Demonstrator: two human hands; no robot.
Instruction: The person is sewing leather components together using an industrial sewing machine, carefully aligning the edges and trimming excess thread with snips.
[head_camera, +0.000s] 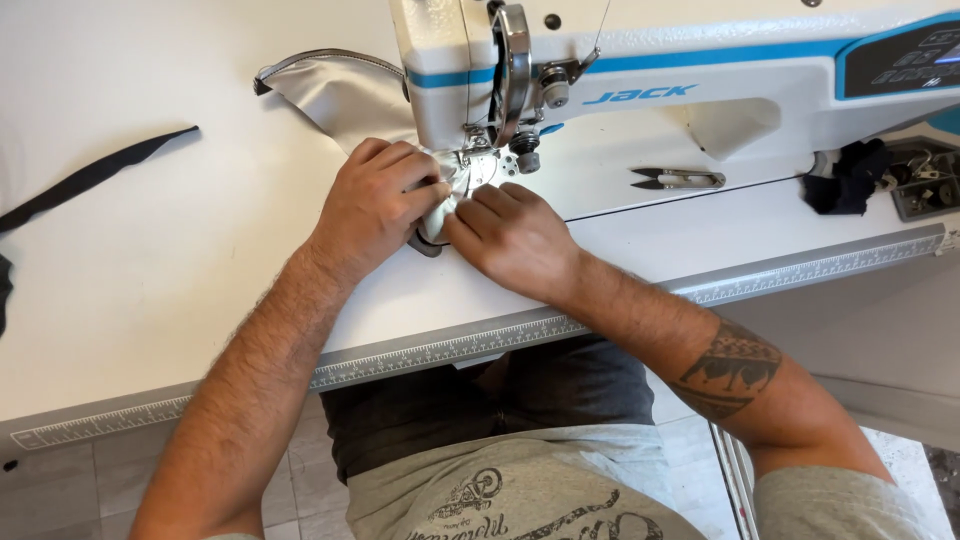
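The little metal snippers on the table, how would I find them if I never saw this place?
Start at the big white and blue sewing machine on the white table. Look under its long arm, right of the needle and past the right hand. The thread snips lie flat there alone, small, silvery and tweezer-shaped, unlike the dark cloth bundle further right.

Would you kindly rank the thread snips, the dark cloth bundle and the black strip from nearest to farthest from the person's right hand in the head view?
From the right hand:
1. Thread snips, just to its right on the machine bed.
2. Dark cloth bundle, further right, beside the small-parts tray.
3. Black strip, far left on the table, beyond the left hand.
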